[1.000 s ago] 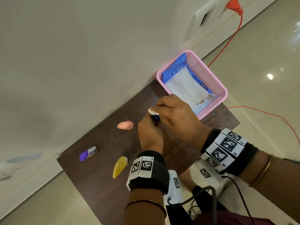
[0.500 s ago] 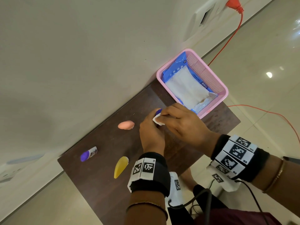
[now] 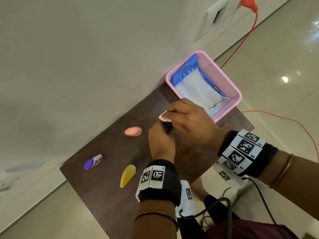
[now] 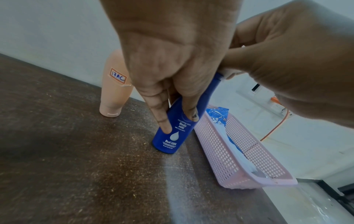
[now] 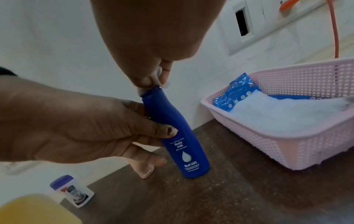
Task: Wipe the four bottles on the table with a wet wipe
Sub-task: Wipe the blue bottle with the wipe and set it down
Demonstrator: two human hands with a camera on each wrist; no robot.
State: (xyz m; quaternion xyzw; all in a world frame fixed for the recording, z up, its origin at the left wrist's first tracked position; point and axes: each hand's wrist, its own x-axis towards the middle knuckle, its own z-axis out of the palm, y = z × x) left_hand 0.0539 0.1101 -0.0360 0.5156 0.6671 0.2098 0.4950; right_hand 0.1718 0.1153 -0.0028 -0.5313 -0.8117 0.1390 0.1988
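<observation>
Since a second ago the right hand (image 5: pixel 153 50), pinching the wipe (image 5: pixel 160 81), has stayed rubbing the cap of the blue bottle (image 5: pixel 184 141) that left fingers (image 4: pixel 164 121) clamp upright on the bench (image 3: pixel 107 195), so three bottles likely wait.

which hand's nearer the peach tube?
Left. The left hand grips the blue bottle right beside the peach tube; the right hand wipes that bottle's cap, farther toward the pink basket.

Dark brown wooden table (image 3: pixel 110 200) set against a pale wall. Standing on it: a dark blue plastic lotion bottle (image 5: pixel 184 145), a peach squeeze tube (image 3: pixel 133 131), a yellow teardrop-shaped bottle (image 3: pixel 127 175), a small white bottle with a purple cap (image 3: pixel 92 162) and a pink perforated plastic basket (image 3: pixel 222 80).
</observation>
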